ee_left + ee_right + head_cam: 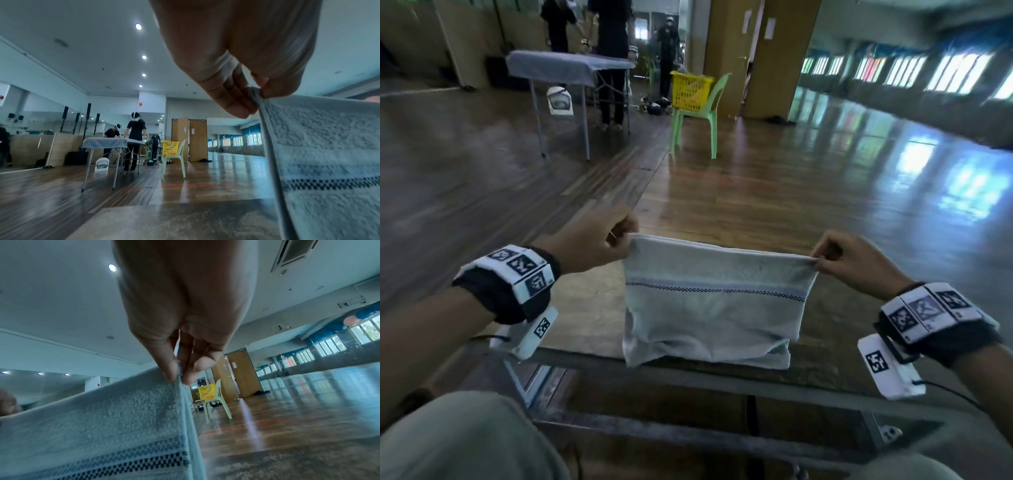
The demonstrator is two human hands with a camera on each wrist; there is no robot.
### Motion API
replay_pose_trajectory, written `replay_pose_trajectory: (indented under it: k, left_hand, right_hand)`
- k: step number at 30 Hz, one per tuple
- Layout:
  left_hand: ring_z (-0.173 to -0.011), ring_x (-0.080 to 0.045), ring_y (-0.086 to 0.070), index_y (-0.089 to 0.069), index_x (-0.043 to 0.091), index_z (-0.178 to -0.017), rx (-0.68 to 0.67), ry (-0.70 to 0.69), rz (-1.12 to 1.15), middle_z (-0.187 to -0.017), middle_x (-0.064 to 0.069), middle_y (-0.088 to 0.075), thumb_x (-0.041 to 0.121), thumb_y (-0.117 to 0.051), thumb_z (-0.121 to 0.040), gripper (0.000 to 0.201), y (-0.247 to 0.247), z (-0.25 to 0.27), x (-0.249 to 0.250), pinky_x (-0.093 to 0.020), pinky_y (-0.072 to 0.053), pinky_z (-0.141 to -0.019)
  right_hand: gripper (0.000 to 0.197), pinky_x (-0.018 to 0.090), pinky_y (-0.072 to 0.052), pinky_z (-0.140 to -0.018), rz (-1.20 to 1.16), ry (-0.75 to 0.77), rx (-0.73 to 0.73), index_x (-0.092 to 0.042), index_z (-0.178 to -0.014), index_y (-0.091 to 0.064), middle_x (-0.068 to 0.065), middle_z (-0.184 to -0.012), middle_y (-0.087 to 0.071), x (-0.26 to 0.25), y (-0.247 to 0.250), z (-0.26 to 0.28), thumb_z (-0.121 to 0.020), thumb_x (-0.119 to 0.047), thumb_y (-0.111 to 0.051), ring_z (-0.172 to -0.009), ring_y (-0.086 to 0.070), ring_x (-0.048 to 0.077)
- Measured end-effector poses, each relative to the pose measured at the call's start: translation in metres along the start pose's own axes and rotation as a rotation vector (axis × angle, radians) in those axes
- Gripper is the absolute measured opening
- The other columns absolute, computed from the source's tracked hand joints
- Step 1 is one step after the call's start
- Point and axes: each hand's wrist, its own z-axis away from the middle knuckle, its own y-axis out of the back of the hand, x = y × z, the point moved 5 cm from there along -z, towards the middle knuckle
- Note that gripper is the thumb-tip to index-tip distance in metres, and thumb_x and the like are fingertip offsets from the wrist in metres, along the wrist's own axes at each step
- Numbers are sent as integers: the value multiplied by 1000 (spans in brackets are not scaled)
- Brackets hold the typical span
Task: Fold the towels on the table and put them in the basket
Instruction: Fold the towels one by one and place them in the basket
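A pale grey towel [714, 301] with a blue checked stripe hangs stretched between my two hands above the table [592, 329]. Its lower part bunches on the tabletop. My left hand [624, 236] pinches the top left corner of the towel [320, 154] between thumb and fingers [249, 104]. My right hand [817, 261] pinches the top right corner of the towel [107, 426], thumb against fingertips [191, 369]. A yellow basket [690, 90] stands on a green plastic chair [698, 120] far across the floor.
The table's near edge has a metal frame [688, 377] just above my knees [469, 438]. Wooden floor [791, 192] lies beyond it. Another covered table [568, 68] with people standing behind it is at the far left.
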Motion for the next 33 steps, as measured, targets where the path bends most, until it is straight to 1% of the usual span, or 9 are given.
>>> replay_pose_trajectory:
  k: [4,8,14,17,20,24,27,31,33]
  left_hand:
    - [-78,-2,-56,-58,20,-86,42,-25,2,-79,9,-59,8,-62,-85,13,28,20,22,-14,-46,-64]
    - [-76,8,-57,-60,20,-89,105,-31,15,-82,15,-60,12,-62,-86,9,52,31,35,-5,-43,-65]
    - [-76,-13,-57,-60,10,-107,52,-109,-156,-95,0,-61,22,-47,-95,22,63,21,45,-14,-39,-66]
    - [-90,-27,-57,-60,4,-108,-65,-216,-399,-102,-12,-56,14,-42,-94,25,48,6,43,-34,-46,-79]
    - [-99,-29,-53,-55,1,-116,-122,-52,-529,-115,-16,-51,6,-39,-95,26,42,-15,41,-38,-44,-87]
    - [-77,-25,-55,-49,6,-102,41,26,-429,-99,-9,-51,19,-32,-98,22,67,-43,49,-35,-45,-67]
    - [-80,-24,-52,-49,5,-99,153,-56,-284,-95,-7,-49,14,-37,-92,17,79,-49,57,-32,-41,-70]
    - [-79,-17,-48,-54,9,-99,103,7,-205,-94,-4,-55,12,-45,-93,12,64,-30,48,-17,-32,-59]
    - [-80,-18,-52,-56,17,-95,-28,38,-183,-95,-5,-62,14,-49,-93,7,39,-11,31,-24,-38,-65]
  right_hand:
    - [13,35,-51,-69,-80,1,52,-15,-72,-66,1,-75,-69,-23,30,33,-73,-7,-75,-74,-65,20]
    - [6,11,-50,-58,-251,-10,52,-3,-80,-69,2,-75,-70,-41,53,57,-76,-3,-73,-61,-62,1]
    - [18,16,-50,-62,-186,-8,79,-8,-101,-67,7,-86,-69,-48,70,53,-83,-5,-66,-73,-63,17]
    - [17,22,-46,-68,66,42,53,-11,-99,-71,-1,-86,-69,-47,62,30,-84,-8,-65,-77,-63,13]
    - [12,26,-42,-69,151,25,108,-9,-91,-72,7,-87,-71,-47,58,6,-83,-7,-63,-77,-61,19]
    - [14,26,-42,-73,144,46,373,-3,-92,-72,14,-92,-71,-58,84,-15,-82,-3,-61,-76,-55,16]
    - [13,24,-43,-73,100,72,457,-4,-90,-72,11,-88,-71,-64,99,-16,-81,-3,-62,-75,-57,14]
    - [9,24,-43,-70,72,36,286,-12,-86,-72,-1,-78,-65,-51,82,0,-80,-8,-68,-71,-59,12]
    - [11,22,-45,-68,44,10,120,-19,-83,-71,-5,-77,-65,-37,56,15,-79,-9,-70,-71,-60,4]
